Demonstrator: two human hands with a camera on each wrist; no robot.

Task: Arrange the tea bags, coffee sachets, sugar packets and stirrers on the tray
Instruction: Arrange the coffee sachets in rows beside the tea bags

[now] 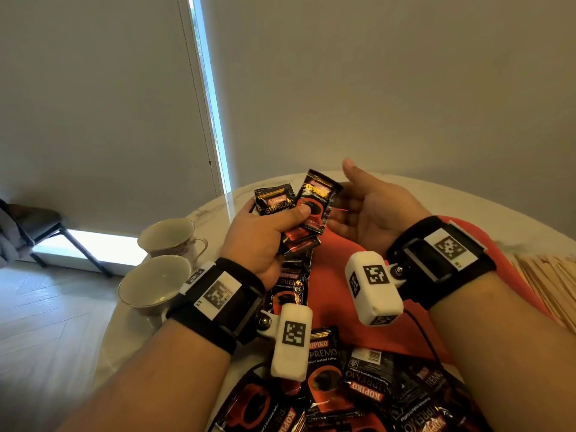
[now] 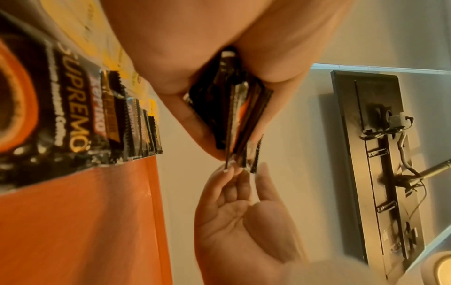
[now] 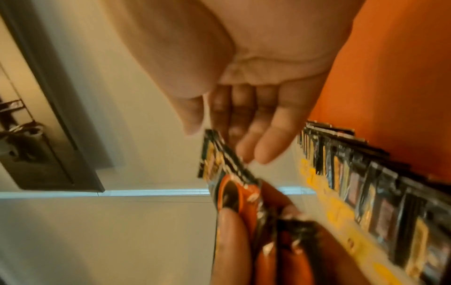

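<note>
A few sachets point(image 1: 299, 210) are gripped in the left hand point(image 1: 265, 235) over the tray point(image 1: 336, 294), the right hand point(image 1: 371, 210) is held open beside them, and most are left loose.

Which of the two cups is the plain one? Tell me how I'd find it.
Start at the red tray on the round table. Left of it, by the left hand, stand two cups; take the nearer cup. Its inside is plain cream with a thin gold rim, while the farther cup shows a flower pattern and its handle.
</note>
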